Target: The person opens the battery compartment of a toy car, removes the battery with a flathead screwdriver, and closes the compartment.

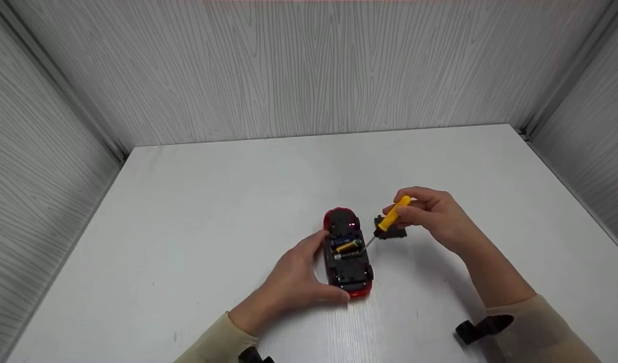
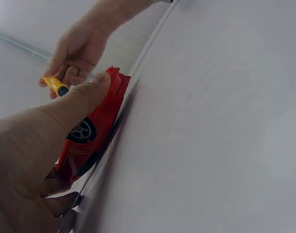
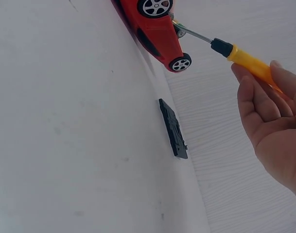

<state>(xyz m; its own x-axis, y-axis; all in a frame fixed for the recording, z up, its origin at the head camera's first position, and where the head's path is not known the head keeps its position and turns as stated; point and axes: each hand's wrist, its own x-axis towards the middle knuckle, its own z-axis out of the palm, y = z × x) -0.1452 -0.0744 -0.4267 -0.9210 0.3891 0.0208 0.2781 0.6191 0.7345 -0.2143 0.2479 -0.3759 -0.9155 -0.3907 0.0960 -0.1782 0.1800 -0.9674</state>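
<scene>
A red toy car lies upside down on the white table, its battery bay uncovered with several batteries inside. My left hand grips the car along its left side, thumb at the near end and fingers at the far part. In the left wrist view, the thumb presses the red body. My right hand pinches a screwdriver by its yellow handle. The shaft slants down into the bay, its tip at the battery nearest me. In the right wrist view, the screwdriver reaches the car's underside; the tip is partly hidden.
A black battery cover lies on the table just right of the car, below the right hand. White wood-grain panels stand along the back and both sides of the table.
</scene>
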